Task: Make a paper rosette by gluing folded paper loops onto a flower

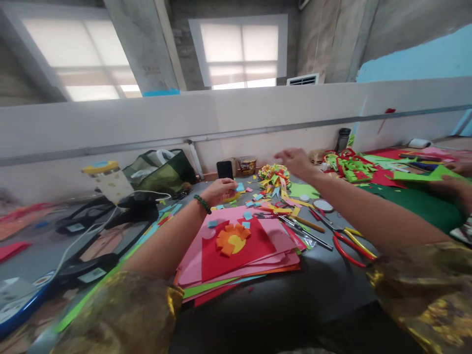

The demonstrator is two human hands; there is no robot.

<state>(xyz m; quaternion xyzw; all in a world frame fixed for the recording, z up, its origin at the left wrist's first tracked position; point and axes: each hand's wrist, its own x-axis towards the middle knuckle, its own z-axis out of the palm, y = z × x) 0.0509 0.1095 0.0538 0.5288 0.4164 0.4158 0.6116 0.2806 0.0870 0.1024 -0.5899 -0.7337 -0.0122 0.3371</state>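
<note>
My left hand (220, 190), with a green bead bracelet at the wrist, is closed in a pinch, a small light blue felt piece (240, 187) at its fingertips. A yellow piece (232, 197) shows just under those fingers. Raised higher, my right hand (296, 161) has its fingers bent together and slightly blurred; anything between them is too small to see. Below it lies a bundle of coloured strips (273, 176). Nearer me, an orange felt flower with a yellow centre (236, 243) rests on a red sheet (221, 265), atop stacked pink sheets (191, 260). Light blue squares (248, 215) lie around it.
Red-handled scissors (348, 246), tweezers (306, 232) and a wooden-handled tool (309, 224) lie to the right. A lidded cup (108, 179), a green bag (158, 172) and a phone (224, 170) stand behind. Another person's hand (452, 187) holds green sheets at far right.
</note>
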